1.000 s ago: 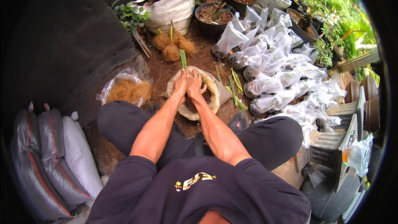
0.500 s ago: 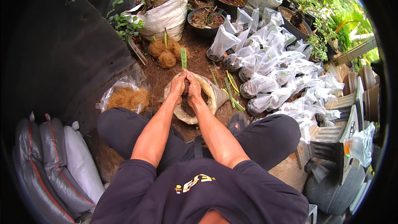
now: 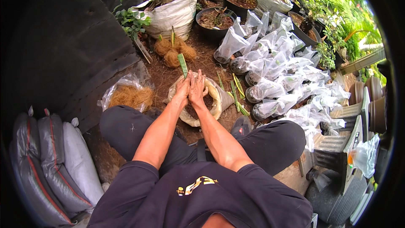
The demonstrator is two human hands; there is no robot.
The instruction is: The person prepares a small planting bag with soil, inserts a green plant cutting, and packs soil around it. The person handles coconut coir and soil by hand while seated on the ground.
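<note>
Both hands meet over a rolled-rim sack (image 3: 215,105) of dark soil between my legs. A green leaf cutting (image 3: 182,64) with a pale edge sticks up from my left hand (image 3: 182,88), tilted a little to the left. My left hand is closed round its lower end, which is hidden. My right hand (image 3: 197,88) presses against the left one, its fingers stretched out and slightly spread. Whether anything else lies between the palms cannot be seen. Beyond them sit several brown fibre balls (image 3: 172,58), some with leaf pieces standing in them.
A clear bag of brown fibre (image 3: 131,96) lies left of the sack. Cut leaf strips (image 3: 235,95) lie to its right. Rows of clear plastic bags (image 3: 270,71) fill the right side. Potted plants (image 3: 215,19) stand at the back, and stuffed sacks (image 3: 55,160) at the lower left.
The leaf cutting has tipped from upright to the left and sits slightly lower. My right hand's fingers have straightened and spread against the left hand. The whole view has shifted slightly.
</note>
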